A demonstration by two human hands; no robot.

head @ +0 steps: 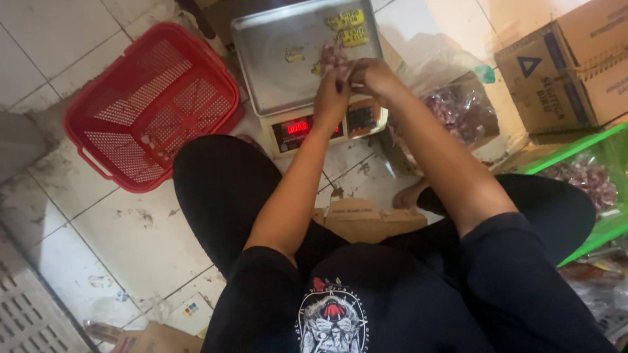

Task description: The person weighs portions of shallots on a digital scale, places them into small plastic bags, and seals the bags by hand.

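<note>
Both hands, left hand and right hand, meeting over scale tray's near right corner, fingers pinched on small bag of shallots.

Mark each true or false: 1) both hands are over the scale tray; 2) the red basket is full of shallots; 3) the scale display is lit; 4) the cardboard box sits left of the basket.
1) True: the left hand and right hand meet over the scale tray, at a small packet of shallots.
2) False: the red basket shows nothing inside.
3) True: the scale display glows red.
4) False: the cardboard box is far right, beyond the scale.
</note>
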